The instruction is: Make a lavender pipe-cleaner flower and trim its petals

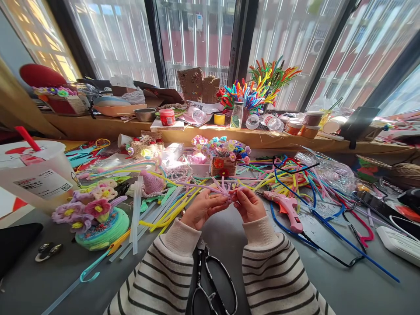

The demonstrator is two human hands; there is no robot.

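Note:
Both hands meet over the middle of the table around a small bundle of lilac pipe cleaners (223, 187), whose loose ends fan upward and to the left. My left hand (207, 205) pinches the bundle from the left, fingers closed. From the right, my right hand (249, 204) grips the same bundle between thumb and fingertips. Black-handled scissors (214, 284) lie between my forearms, their blades partly hidden by the left sleeve. A pink glue gun (286, 208) rests on its side to the right of my right hand.
A drink cup (42, 179) with a red straw stands at left, beside a green coiled piece (105, 229) topped with fuzzy flowers. Clear glue sticks (135, 218) lie nearby. Behind the hands is a small flower basket (223, 166). The glue gun's black cord (331, 258) and loose pipe cleaners spread right.

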